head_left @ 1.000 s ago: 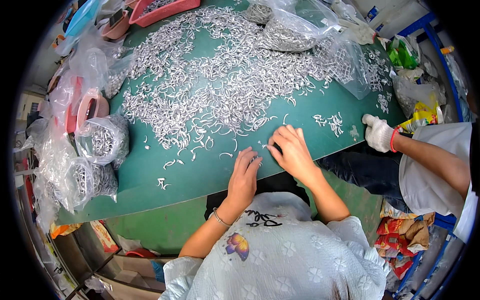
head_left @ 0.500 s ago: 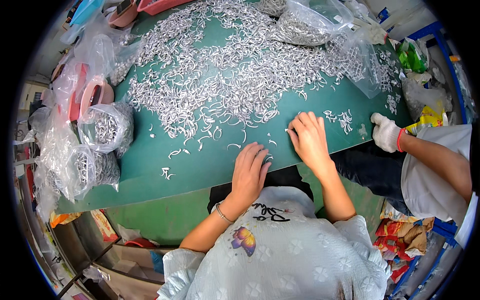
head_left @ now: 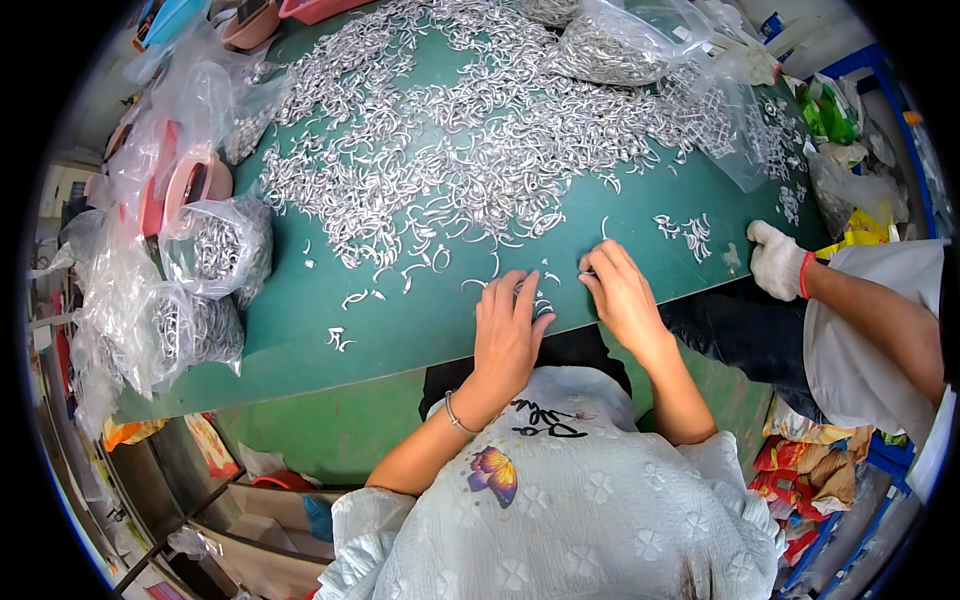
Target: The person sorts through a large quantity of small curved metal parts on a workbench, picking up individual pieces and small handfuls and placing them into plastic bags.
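My left hand (head_left: pixel 505 335) rests at the near edge of the green table (head_left: pixel 400 345), fingers bent and apart over a few small curved silvery metal pieces (head_left: pixel 543 303). One piece shows among its fingertips. My right hand (head_left: pixel 625 297) is just to the right, thumb and bent fingers closed; a bit of metal shows at the thumb and fingertips, its shape mostly hidden. Beyond both hands spreads a wide heap of the same curved pieces (head_left: pixel 480 170). A single piece (head_left: pixel 604 228) lies just past my right hand, and a small group (head_left: pixel 695 236) lies farther right.
A co-worker's white-gloved hand (head_left: pixel 778 260) rests on the table's right edge. Clear bags of metal parts (head_left: pixel 222 250) stand at left by a pink container (head_left: pixel 205 180). Another filled bag (head_left: pixel 610 50) lies at the back. Blue shelving (head_left: pixel 905 130) stands at right.
My left hand's fingers have spread more, showing metal pieces beside the thumb. My right hand has shifted slightly down, and a single curved piece now lies just beyond it.
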